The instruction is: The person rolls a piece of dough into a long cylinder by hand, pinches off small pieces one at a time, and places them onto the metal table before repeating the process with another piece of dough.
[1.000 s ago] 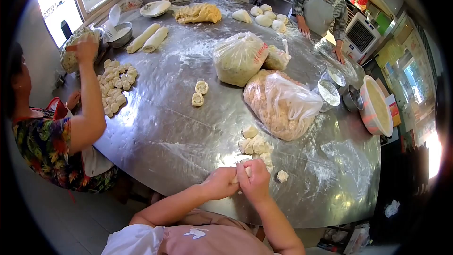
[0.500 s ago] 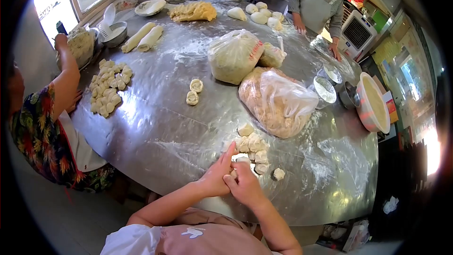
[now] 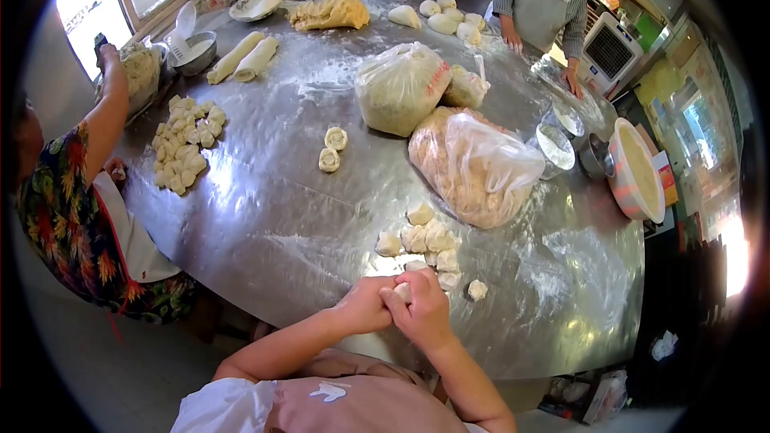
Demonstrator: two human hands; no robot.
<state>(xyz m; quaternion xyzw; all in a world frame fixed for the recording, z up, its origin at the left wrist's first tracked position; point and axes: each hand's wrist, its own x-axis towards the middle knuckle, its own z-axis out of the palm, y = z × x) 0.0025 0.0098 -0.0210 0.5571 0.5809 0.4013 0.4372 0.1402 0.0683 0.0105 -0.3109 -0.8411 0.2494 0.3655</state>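
Near the table's front edge, my left hand and my right hand meet around a small piece of dough. Fingers of both are curled and closed on it, hiding most of the piece. Just beyond lies a cluster of pale dough pieces, some partly behind my fingers. One single dough piece sits apart to the right of my right hand. Farther up the table, two round dough pieces lie side by side.
A plastic bag of brownish filling and a bag of greenish filling stand mid-table. Flour bowls and a large white basin are at the right. A co-worker stands left, beside a dough-piece pile; others work at the back.
My left forefinger, stretched out before, has curled in, and both hands now close around the dough piece. At the back, a person's arm has reached left; the left co-worker's arm has shifted slightly.
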